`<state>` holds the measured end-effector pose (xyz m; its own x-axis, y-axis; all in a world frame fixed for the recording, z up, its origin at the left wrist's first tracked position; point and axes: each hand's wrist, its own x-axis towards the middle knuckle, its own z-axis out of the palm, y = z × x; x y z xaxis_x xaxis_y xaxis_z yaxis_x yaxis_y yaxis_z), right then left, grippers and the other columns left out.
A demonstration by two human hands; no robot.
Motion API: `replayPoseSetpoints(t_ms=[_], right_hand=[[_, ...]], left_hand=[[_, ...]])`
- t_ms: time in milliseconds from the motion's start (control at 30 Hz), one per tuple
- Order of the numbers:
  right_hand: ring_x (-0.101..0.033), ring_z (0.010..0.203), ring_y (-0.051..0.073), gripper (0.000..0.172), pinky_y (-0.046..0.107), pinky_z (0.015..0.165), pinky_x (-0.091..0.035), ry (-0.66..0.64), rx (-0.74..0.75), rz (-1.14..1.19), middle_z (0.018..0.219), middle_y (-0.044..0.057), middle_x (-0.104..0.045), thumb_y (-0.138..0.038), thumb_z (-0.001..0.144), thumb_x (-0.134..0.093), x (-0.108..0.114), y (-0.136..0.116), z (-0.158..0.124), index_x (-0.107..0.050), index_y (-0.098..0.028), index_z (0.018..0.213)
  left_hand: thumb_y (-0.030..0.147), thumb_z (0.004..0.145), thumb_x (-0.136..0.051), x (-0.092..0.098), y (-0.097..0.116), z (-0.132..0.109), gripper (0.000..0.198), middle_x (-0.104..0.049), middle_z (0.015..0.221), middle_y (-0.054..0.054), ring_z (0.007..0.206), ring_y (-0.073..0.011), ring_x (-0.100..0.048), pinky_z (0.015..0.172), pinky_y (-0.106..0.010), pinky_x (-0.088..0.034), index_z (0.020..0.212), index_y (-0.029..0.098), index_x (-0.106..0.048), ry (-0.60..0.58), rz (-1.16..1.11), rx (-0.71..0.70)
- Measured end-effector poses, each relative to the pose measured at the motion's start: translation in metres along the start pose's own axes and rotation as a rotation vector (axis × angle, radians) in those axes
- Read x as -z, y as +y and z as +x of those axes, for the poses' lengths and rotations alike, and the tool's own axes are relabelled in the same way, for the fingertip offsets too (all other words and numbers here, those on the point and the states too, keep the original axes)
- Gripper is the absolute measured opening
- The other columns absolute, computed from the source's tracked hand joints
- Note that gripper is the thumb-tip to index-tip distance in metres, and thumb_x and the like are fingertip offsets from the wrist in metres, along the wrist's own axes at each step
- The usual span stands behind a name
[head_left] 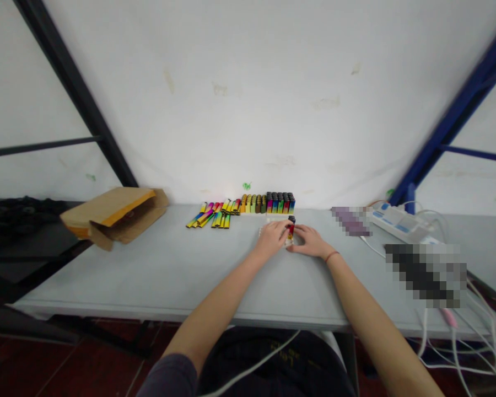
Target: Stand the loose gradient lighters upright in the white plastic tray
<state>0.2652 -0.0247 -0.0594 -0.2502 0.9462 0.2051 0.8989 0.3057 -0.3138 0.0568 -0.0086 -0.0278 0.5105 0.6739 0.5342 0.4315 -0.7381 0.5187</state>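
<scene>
A red lighter with a black top (291, 227) stands upright at the right end of a small white tray (262, 231). My left hand (273, 236) lies over the tray, its fingertips closed against the lighter's left side. From the right, my right hand (308, 241) reaches to the lighter and the tray's right edge, thumb and fingers apart; whether it touches the lighter is hard to tell. Behind the hands stand rows of multicoloured lighters with black tops (280, 203) and, beside them, rows of yellowish ones (253, 204). Loose colourful lighters (206, 215) lie further left.
An open cardboard box (114, 212) lies on the left of the grey table (149, 275). A purple blurred object (351, 220), a white power strip (397, 223), a dark blurred object (421, 273) and white cables are at the right. The wall rises behind.
</scene>
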Motion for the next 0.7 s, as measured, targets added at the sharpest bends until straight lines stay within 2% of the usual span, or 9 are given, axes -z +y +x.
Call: replayPoseSetpoints(t_ms=[133,233,300,367,433,500,600,700], right_hand=[[-0.051,0.139,0.039,0.082,0.054,0.117,-0.038,-0.001,-0.003,0.001,0.150,0.019,-0.056,-0.065,0.080,-0.072,0.001,0.000,0.000,-0.060,-0.017,0.144],[-0.051,0.139,0.040,0.083,0.055,0.117,-0.038,-0.012,-0.003,-0.005,0.152,0.020,-0.054,-0.067,0.080,-0.071,0.002,0.000,0.001,-0.059,-0.016,0.145],[-0.051,0.139,0.041,0.082,0.056,0.117,-0.038,-0.015,-0.002,-0.007,0.151,0.019,-0.055,-0.068,0.080,-0.071,0.002,0.000,0.001,-0.060,-0.018,0.144],[-0.051,0.139,0.041,0.083,0.057,0.117,-0.038,-0.015,-0.003,-0.007,0.151,0.019,-0.055,-0.069,0.080,-0.071,0.002,0.000,0.001,-0.060,-0.019,0.144],[-0.050,0.140,0.041,0.083,0.057,0.118,-0.037,-0.020,-0.006,-0.006,0.152,0.020,-0.054,-0.070,0.080,-0.070,0.002,0.001,0.001,-0.060,-0.018,0.144],[-0.049,0.140,0.040,0.084,0.056,0.118,-0.037,-0.022,-0.004,-0.003,0.152,0.020,-0.054,-0.070,0.080,-0.070,0.001,0.002,0.001,-0.060,-0.017,0.144],[-0.050,0.140,0.040,0.082,0.056,0.118,-0.037,-0.012,0.005,0.005,0.152,0.018,-0.054,-0.070,0.080,-0.070,0.000,0.004,0.001,-0.060,-0.020,0.144],[-0.050,0.139,0.040,0.083,0.057,0.117,-0.038,-0.003,0.004,0.008,0.152,0.018,-0.054,-0.072,0.079,-0.070,-0.002,0.006,0.002,-0.061,-0.020,0.144]], left_hand=[[0.030,0.099,-0.051,0.007,0.004,-0.004,0.038,-0.067,0.125,-0.012,0.120,-0.0276,-0.059,0.105,-0.043,-0.044,0.133,0.025,-0.067,-0.019,0.195,-0.006],[0.035,0.102,-0.048,0.021,0.001,-0.006,0.043,-0.065,0.132,-0.010,0.125,-0.0271,-0.055,0.105,-0.044,-0.041,0.142,0.028,-0.061,-0.011,0.321,0.076],[0.033,0.103,-0.045,0.035,-0.008,-0.008,0.045,-0.063,0.137,-0.012,0.128,-0.0284,-0.052,0.106,-0.046,-0.039,0.144,0.024,-0.058,0.047,0.426,0.237],[0.030,0.102,-0.044,0.051,-0.020,-0.010,0.043,-0.062,0.139,-0.016,0.130,-0.0326,-0.049,0.104,-0.050,-0.039,0.139,0.018,-0.061,0.109,0.538,0.454],[0.027,0.100,-0.046,0.066,-0.034,-0.012,0.041,-0.061,0.138,-0.021,0.129,-0.0373,-0.048,0.101,-0.053,-0.040,0.131,0.011,-0.066,0.121,0.622,0.640],[0.023,0.098,-0.046,0.077,-0.043,-0.015,0.039,-0.060,0.138,-0.023,0.128,-0.0396,-0.047,0.099,-0.054,-0.042,0.125,0.006,-0.068,0.086,0.666,0.738],[0.018,0.096,-0.045,0.083,-0.047,-0.016,0.036,-0.061,0.137,-0.023,0.130,-0.0402,-0.047,0.099,-0.054,-0.042,0.119,0.005,-0.071,0.036,0.686,0.783],[0.019,0.098,-0.044,0.081,-0.043,-0.014,0.035,-0.064,0.135,-0.020,0.131,-0.0387,-0.048,0.103,-0.054,-0.041,0.117,0.011,-0.072,-0.007,0.692,0.762]])
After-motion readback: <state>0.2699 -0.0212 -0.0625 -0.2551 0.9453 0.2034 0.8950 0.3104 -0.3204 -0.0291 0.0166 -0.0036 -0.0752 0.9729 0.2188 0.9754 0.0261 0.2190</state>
